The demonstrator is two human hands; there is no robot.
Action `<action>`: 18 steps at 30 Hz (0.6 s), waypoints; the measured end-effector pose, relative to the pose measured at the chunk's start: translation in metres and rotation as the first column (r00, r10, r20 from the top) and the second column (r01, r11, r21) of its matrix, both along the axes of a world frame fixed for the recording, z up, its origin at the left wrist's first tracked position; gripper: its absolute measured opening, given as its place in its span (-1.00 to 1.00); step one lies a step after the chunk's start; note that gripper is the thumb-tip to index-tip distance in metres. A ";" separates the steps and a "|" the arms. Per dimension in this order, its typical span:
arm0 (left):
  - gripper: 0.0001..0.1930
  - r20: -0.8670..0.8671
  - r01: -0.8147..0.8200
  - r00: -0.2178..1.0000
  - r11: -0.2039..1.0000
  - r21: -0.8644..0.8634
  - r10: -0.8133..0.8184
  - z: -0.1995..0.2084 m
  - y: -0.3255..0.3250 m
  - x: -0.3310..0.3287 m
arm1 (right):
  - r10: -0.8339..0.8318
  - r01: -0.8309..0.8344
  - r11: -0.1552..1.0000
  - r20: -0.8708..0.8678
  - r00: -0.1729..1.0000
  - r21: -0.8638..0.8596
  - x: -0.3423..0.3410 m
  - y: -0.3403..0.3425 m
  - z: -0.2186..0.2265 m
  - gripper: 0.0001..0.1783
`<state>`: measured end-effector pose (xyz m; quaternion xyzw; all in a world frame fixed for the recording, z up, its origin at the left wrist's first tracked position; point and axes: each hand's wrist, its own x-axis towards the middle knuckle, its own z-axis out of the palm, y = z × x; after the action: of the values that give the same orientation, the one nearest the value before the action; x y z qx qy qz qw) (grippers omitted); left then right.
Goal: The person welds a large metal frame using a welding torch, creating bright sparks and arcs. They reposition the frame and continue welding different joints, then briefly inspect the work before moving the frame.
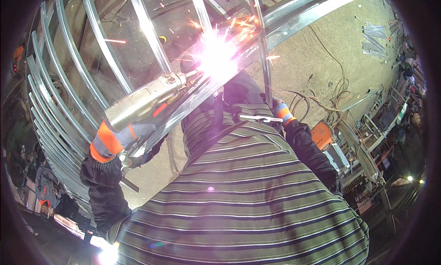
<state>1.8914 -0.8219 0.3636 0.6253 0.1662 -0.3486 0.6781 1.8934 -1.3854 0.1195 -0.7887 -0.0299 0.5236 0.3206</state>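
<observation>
My left hand (112,139), in a grey and orange glove, is closed around a boxy metallic welding gun (144,97). The gun's nozzle points at a flat metal beam (183,106), where a white-pink glare and flying sparks hide the contact spot. On the other side of me, my right hand (282,111), in a similar glove, is at the near end of a narrow metal bar (262,49) that crosses the beam. Its fingers seem wrapped round that bar, partly hidden by my striped clothing. A metal clip (259,118) hangs at my waist.
Several curved metal bars (98,31) run in a row along the left. Cables (340,97) lie on the concrete floor (303,58) at right, near an orange machine (323,134). Cut metal strips (374,38) lie farther off. A person (46,187) is at the far left.
</observation>
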 end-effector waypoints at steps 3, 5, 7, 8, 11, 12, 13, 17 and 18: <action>-0.34 -0.024 -0.019 1.000 1.000 -0.016 0.019 0.002 0.000 0.000 | 0.006 -0.006 0.999 -0.003 1.000 -0.049 0.004 0.004 0.006 -0.50; -0.34 -0.035 -0.033 0.999 0.999 -0.015 0.032 0.004 -0.002 0.000 | 0.109 -0.106 0.974 0.002 0.994 -0.202 0.008 0.011 0.013 -0.50; -0.35 -0.024 -0.067 0.997 0.998 0.018 0.068 0.006 -0.004 -0.001 | 0.137 -0.117 0.974 0.089 0.987 -0.194 0.011 0.017 0.022 -0.60; -0.36 -0.025 -0.056 0.998 0.998 0.014 0.056 0.006 -0.004 -0.001 | 0.177 -0.146 0.970 0.147 0.973 -0.196 0.012 0.019 0.026 -0.61; -0.38 -0.014 -0.024 1.000 0.999 0.038 0.025 0.003 -0.004 -0.003 | -0.052 0.051 0.999 0.065 0.997 0.016 0.012 0.021 0.032 -0.59; -0.38 -0.012 -0.014 1.000 0.999 0.046 0.014 0.001 -0.003 -0.003 | -0.065 0.068 0.996 0.044 0.997 -0.059 0.010 0.019 0.031 -0.58; -0.39 -0.008 -0.005 1.000 0.998 0.058 0.006 -0.001 -0.003 -0.004 | -0.061 0.065 0.992 0.048 0.997 -0.107 0.007 0.016 0.027 -0.60; -0.42 0.045 0.062 0.996 0.975 0.212 -0.074 0.002 -0.004 -0.014 | -0.006 0.024 0.987 0.110 0.994 -0.156 -0.012 0.004 -0.001 -0.66; -0.42 0.036 0.080 0.995 0.958 0.277 -0.094 0.006 -0.006 -0.019 | 0.090 -0.074 0.978 0.073 0.993 -0.196 -0.013 0.002 -0.008 -0.70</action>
<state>1.8728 -0.8279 0.3695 0.7284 0.1687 -0.3363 0.5725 1.8804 -1.3832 0.1118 -0.8349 -0.0249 0.5042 0.2194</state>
